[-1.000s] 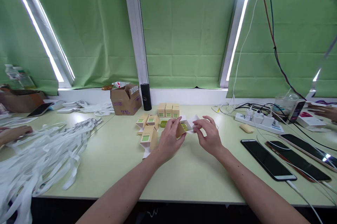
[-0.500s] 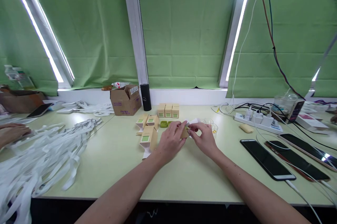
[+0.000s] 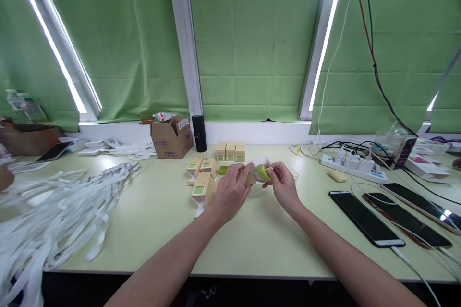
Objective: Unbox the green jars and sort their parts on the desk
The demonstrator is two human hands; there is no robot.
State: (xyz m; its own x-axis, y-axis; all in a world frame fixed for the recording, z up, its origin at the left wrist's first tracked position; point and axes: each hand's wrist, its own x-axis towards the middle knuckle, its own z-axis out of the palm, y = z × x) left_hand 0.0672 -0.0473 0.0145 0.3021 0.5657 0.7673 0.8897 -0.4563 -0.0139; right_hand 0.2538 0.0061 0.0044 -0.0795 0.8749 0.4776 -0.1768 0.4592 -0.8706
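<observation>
My left hand (image 3: 232, 194) is closed around a small brown cardboard box (image 3: 249, 179), its open end turned to the right. White paper shows at that end. My right hand (image 3: 285, 188) pinches a small rounded green case (image 3: 262, 172) just at the mouth of the box; a thin light loop shows at the fingertips. Another green case (image 3: 223, 170) lies on the table behind my left hand. Several cardboard boxes with open flaps (image 3: 203, 189) stand to the left. Clear plastic pieces (image 3: 294, 173), partly hidden, lie behind my right hand.
Closed small boxes (image 3: 230, 152) stand in a row at the back. White straps (image 3: 79, 211) cover the left side, near another person's hand (image 3: 5, 178). Phones (image 3: 365, 218), cables and a power strip (image 3: 355, 167) lie on the right. A carton (image 3: 172, 139) stands beside a black cylinder (image 3: 199, 133).
The green case now shows clearly between my right fingers, out at the box's open end. My right hand has shifted slightly right. The other person's hand has drawn back toward the left edge.
</observation>
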